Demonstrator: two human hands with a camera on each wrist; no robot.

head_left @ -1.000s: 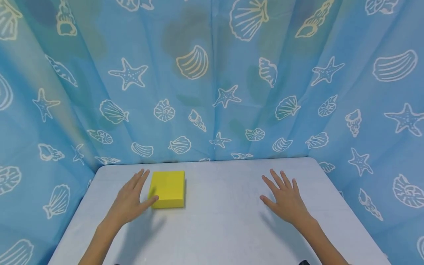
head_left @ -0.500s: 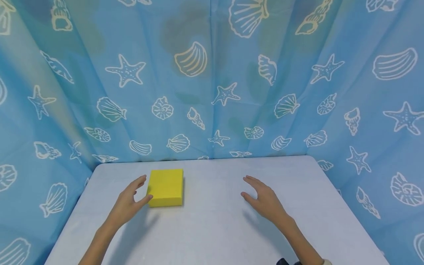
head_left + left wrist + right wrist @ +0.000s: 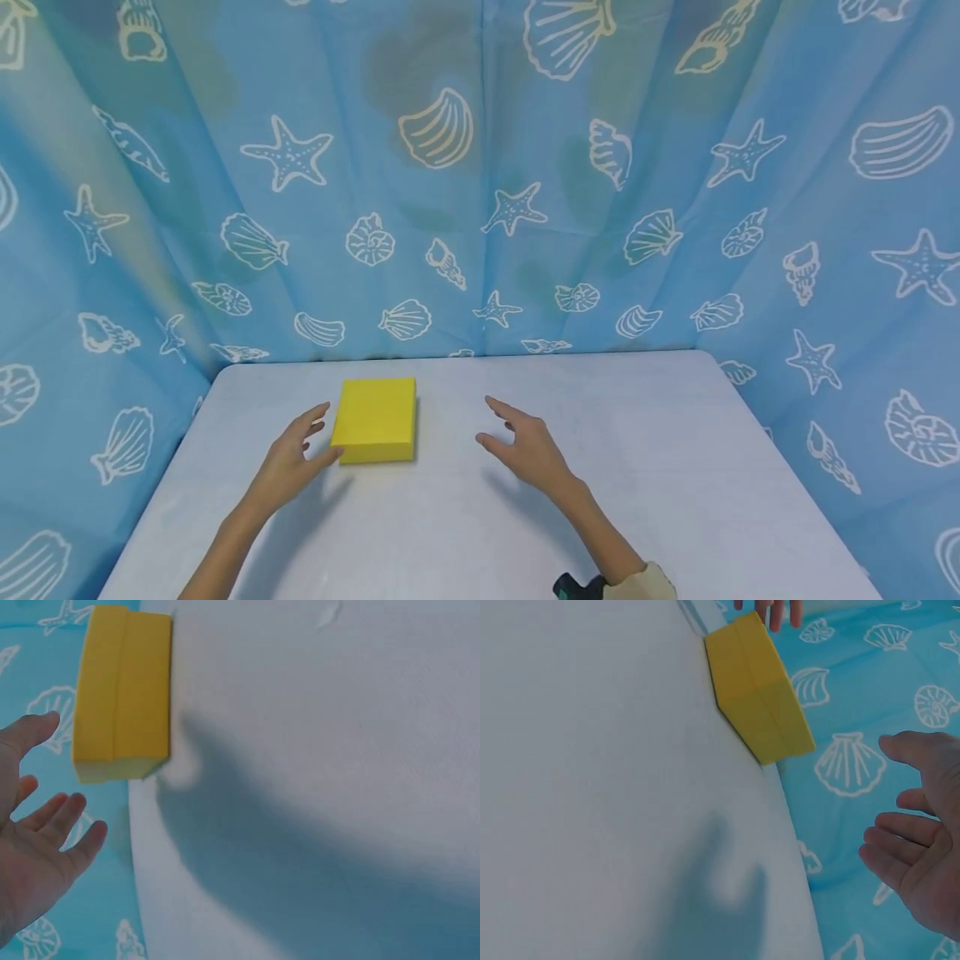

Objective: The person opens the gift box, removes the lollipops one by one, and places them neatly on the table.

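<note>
A yellow box (image 3: pixel 375 417) with a square top lies on the white table, left of the middle in the head view. Close by its left side is my left hand (image 3: pixel 288 462), the thumb tip overlapping the box's near left corner in that view; whether it touches cannot be told. In the left wrist view the hand (image 3: pixel 45 847) shows relaxed, parted fingers and nothing held. My right hand (image 3: pixel 532 454) hovers right of the box, apart from it, fingers loosely bent and thumb spread. The right wrist view shows this hand (image 3: pixel 922 832) empty, with a gap to the box (image 3: pixel 761 690).
The white table (image 3: pixel 637 483) reaches back to a blue curtain (image 3: pixel 450 208) printed with seashells and starfish, which also runs along both sides. A black device (image 3: pixel 577 587) and a beige sleeve (image 3: pixel 641 583) are at my right wrist.
My right hand has swept left toward the box, its spread fingers now more bent. The left hand has turned, its fingers slightly more curved, staying beside the box. The box rests in place.
</note>
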